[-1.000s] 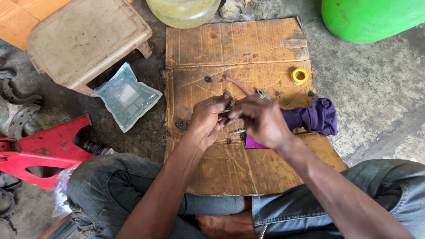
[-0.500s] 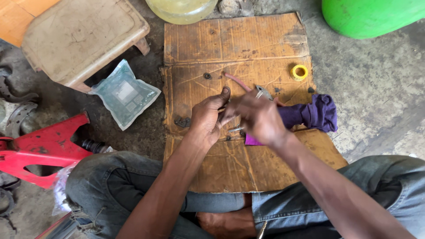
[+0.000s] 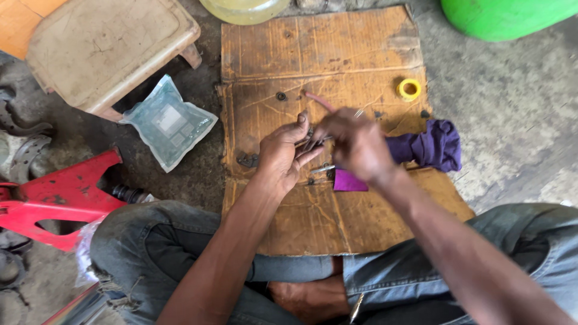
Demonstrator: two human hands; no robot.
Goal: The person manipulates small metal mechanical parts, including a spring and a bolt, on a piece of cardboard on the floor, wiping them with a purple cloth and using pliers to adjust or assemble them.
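**Hands close together over the cardboard, working a small metal part**

The cardboard (image 3: pixel 361 54) lies flat on the concrete floor, now filling more of the view than a second ago: the head has tipped down and nearer, while the sheet's load has not shifted. The stool (image 3: pixel 102 51) stands at upper left, the red frame (image 3: pixel 57 198) at lower left, a green tub (image 3: pixel 500 15) at top right. A clear packet (image 3: pixel 165 123) rests on the floor beside the cardboard, and a purple cloth (image 3: pixel 430 147) on its right edge.

The left hand (image 3: pixel 282 157) stays cupped, palm up, fingers half curled around a thin metal part (image 3: pixel 319 142). The right hand (image 3: pixel 355 143) has swung slightly left and across, its fingertips pinching the same part; it is blurred, so the exact grip cannot be told. Both hands keep at the one piece, above the middle of the sheet.

The part looks slim, grey, pin-like. A yellow tape roll (image 3: pixel 409 89) sits apart, untouched.
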